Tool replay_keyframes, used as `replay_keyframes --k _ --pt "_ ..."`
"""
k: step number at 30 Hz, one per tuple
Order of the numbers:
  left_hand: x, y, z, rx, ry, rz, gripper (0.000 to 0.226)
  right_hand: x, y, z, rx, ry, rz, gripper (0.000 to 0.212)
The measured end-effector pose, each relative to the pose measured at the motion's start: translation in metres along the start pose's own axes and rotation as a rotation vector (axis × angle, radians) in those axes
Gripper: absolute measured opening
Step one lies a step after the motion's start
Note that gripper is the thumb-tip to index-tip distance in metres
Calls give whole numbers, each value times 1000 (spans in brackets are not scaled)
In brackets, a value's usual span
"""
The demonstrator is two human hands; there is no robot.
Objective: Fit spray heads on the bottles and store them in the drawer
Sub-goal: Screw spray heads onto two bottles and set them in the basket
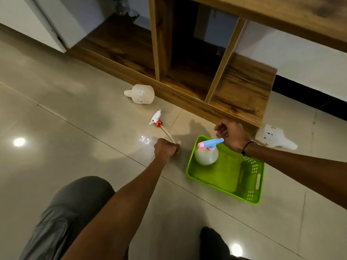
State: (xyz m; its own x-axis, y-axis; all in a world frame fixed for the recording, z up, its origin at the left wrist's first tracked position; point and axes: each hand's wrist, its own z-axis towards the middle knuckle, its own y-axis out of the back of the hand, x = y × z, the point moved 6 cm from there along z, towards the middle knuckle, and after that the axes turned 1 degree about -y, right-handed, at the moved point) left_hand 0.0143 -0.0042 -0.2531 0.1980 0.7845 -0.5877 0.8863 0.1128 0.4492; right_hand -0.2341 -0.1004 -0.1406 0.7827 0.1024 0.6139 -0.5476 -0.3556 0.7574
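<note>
A white spray head with a red collar (156, 119) lies on the tiled floor, its thin tube running toward me. My left hand (166, 149) is closed around the near end of that tube. A white bottle with a blue and pink spray head (206, 153) stands upright in the green basket (234, 186). My right hand (232, 135) hovers just behind that spray head, fingers curled, holding nothing I can see. One headless white bottle (140, 94) lies on its side by the wooden cabinet. Another bottle (275, 137) lies right of my right wrist.
The wooden cabinet (242, 87) with open compartments stands low on the floor just behind the bottles. My knees, one in grey (69, 207) and one dark (214, 244), are at the bottom of the view. A white wall runs along the right.
</note>
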Motion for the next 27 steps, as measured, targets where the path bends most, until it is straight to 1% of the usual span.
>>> replay_keyframes --k 2,5,7,11,15,18,20,22,25,27 --pt "1 6 2 1 8 -85 22 11 1 11 51 34 45 28" --pt "7 23 3 23 4 -183 18 31 -3 37 189 28 153 24" --pt "11 32 3 47 -12 -248 17 44 -2 53 240 42 134 19" --pt "15 54 0 80 -22 -389 21 81 -9 72 280 114 90 14" --pt "16 80 -5 42 -29 -538 15 134 -37 90 275 233 -8 10" --pt "16 98 -7 9 -43 -635 17 174 -63 104 265 336 -82 11" --pt "20 109 -5 -15 -50 -647 25 197 -84 116 253 395 -122 19" --pt "26 119 -5 -31 -64 -630 27 215 -107 128 247 428 -192 36" --pt "35 133 -4 -26 -75 -616 17 238 -140 147 242 478 -386 61" --pt "40 140 -5 -1 -73 -596 9 249 -155 160 218 522 -566 73"
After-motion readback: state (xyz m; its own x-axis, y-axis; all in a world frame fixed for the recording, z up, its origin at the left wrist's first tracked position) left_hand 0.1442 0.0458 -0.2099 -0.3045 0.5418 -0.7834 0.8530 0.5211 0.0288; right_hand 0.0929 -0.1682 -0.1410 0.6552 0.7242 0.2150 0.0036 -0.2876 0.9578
